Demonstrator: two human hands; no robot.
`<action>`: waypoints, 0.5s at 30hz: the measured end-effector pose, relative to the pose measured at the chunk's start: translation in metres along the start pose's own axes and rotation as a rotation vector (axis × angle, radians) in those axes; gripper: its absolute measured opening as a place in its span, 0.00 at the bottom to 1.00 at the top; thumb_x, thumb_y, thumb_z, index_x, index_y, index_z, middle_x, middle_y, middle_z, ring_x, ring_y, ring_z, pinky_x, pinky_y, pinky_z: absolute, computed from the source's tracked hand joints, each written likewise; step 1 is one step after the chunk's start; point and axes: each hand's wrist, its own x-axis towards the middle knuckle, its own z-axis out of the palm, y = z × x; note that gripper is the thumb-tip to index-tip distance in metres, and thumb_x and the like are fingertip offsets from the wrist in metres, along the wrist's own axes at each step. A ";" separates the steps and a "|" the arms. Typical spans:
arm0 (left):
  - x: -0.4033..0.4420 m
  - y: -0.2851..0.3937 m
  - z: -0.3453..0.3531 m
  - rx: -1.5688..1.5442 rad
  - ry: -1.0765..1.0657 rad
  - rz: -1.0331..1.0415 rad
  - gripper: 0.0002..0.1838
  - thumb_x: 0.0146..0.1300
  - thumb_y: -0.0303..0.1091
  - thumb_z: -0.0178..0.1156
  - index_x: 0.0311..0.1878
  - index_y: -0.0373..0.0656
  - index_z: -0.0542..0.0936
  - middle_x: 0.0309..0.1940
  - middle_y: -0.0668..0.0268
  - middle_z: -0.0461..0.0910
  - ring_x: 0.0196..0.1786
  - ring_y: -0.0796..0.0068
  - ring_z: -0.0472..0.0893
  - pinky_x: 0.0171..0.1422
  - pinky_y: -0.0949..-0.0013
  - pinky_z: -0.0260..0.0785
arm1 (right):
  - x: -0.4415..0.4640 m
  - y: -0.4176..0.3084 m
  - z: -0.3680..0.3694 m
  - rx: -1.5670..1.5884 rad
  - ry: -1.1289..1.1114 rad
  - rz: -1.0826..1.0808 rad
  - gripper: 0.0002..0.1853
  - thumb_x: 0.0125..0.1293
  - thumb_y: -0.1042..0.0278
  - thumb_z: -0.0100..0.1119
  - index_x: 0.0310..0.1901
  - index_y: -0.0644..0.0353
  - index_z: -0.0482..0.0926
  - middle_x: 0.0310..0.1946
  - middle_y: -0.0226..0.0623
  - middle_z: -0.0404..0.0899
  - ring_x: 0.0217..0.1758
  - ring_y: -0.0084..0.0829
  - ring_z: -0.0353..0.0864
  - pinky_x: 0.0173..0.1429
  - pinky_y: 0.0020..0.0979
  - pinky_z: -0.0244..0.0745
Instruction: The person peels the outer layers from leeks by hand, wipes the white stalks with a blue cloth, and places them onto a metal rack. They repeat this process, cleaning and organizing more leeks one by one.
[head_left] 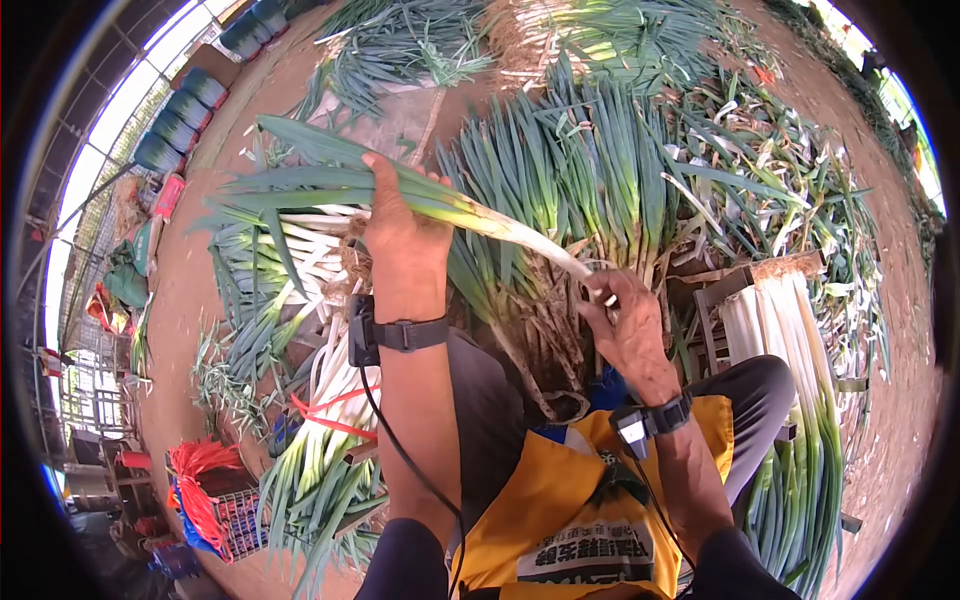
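One long green onion [500, 228] lies slantwise across the middle of the view, its leaves at upper left and its white end at lower right. My left hand [408, 220] is closed around its leafy part. At the white end, my right hand [632, 318] pinches with thumb and fingers; the exact contact is partly hidden. Behind and below the stalk stands a big upright bunch of untrimmed green onions [570, 170] with dry, brownish lower ends, between my knees and the piles. Black straps with small devices circle both my wrists.
White-stemmed green onions [310, 255] lie to the left, some tied with red cord [335, 408]. Cleaned stalks [785, 340] rest on a stand at right. Leaf scraps [780, 170] cover the ground beyond. A crate [243, 522] with red strips [205, 485] sits lower left.
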 end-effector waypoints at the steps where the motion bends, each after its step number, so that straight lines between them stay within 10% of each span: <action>1: 0.000 -0.003 0.001 -0.007 0.001 -0.028 0.33 0.59 0.56 0.70 0.51 0.39 0.69 0.44 0.59 0.69 0.46 0.62 0.71 0.57 0.52 0.69 | 0.010 -0.006 0.002 -0.058 0.069 -0.074 0.20 0.55 0.73 0.70 0.51 0.57 0.79 0.42 0.43 0.80 0.41 0.46 0.82 0.47 0.43 0.77; 15: -0.012 -0.018 0.008 0.045 0.027 -0.261 0.34 0.61 0.55 0.69 0.60 0.44 0.68 0.56 0.57 0.64 0.60 0.56 0.64 0.69 0.48 0.58 | 0.029 -0.004 0.016 0.266 -0.036 0.016 0.09 0.66 0.70 0.62 0.44 0.65 0.83 0.36 0.46 0.84 0.39 0.43 0.84 0.46 0.36 0.77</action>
